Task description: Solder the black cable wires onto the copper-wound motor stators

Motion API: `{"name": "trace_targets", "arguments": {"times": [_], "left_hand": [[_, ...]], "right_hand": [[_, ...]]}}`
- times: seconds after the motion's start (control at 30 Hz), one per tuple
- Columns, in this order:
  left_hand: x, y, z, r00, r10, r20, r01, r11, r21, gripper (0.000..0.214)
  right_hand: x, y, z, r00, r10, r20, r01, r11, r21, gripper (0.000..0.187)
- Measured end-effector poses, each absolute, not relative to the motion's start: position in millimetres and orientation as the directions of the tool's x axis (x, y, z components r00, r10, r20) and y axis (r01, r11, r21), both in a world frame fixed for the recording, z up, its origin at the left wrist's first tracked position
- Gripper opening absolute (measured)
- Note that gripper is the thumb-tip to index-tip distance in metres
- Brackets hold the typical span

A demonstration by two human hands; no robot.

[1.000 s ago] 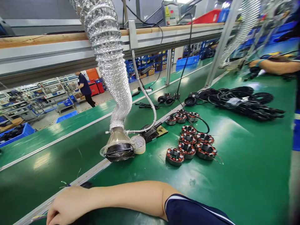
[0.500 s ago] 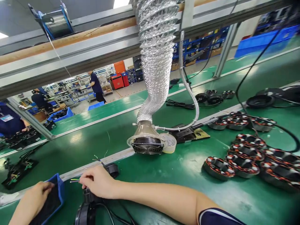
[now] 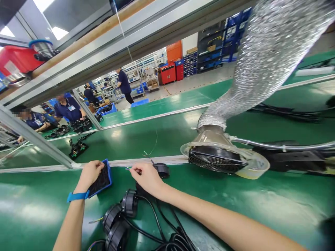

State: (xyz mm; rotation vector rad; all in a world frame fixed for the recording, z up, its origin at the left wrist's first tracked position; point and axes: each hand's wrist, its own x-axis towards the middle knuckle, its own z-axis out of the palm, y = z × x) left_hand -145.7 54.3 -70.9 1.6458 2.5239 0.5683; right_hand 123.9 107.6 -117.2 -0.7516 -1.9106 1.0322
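Note:
My left hand [image 3: 90,174] is closed on the upper edge of a small blue tray [image 3: 102,181] with dark contents, and a blue wristband sits on that wrist. My right hand [image 3: 146,177] pinches thin coloured wire ends [image 3: 128,169] just right of the tray. Below it lie several black round motors [image 3: 123,216] with black cables [image 3: 157,223] on the green bench. Another small black round part [image 3: 162,170] rests just beyond my right hand.
A silver flexible duct [image 3: 261,52] ends in a fan hood [image 3: 217,157] on the bench at right. A metal rail [image 3: 146,162] divides bench from green conveyor. Other seated people [image 3: 68,108] work across the line; one stands [image 3: 124,83] farther back.
The view has swung left and down, so the stators at right left the picture. Both hands now sit nearer the middle, and my left hand has come up onto the blue tray's edge.

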Motion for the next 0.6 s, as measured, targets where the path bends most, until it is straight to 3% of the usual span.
{"name": "trace_targets", "arguments": {"times": [0.17, 0.4, 0.6], "left_hand": [[-149, 53, -73, -0.406, 0.907, 0.109, 0.823, 0.311, 0.475, 0.029], [-153, 51, -71, -0.422, 0.898, 0.124, 0.79, 0.297, 0.537, 0.037], [-151, 50, -74, -0.454, 0.889, 0.065, 0.755, 0.345, 0.557, 0.039]], "right_hand": [[124, 106, -123, -0.519, 0.761, 0.389, 0.173, 0.539, -0.825, 0.031], [121, 97, -130, -0.522, 0.719, 0.459, 0.224, 0.634, -0.74, 0.024], [121, 94, -132, -0.509, 0.746, 0.429, 0.246, 0.604, -0.758, 0.021]]}}
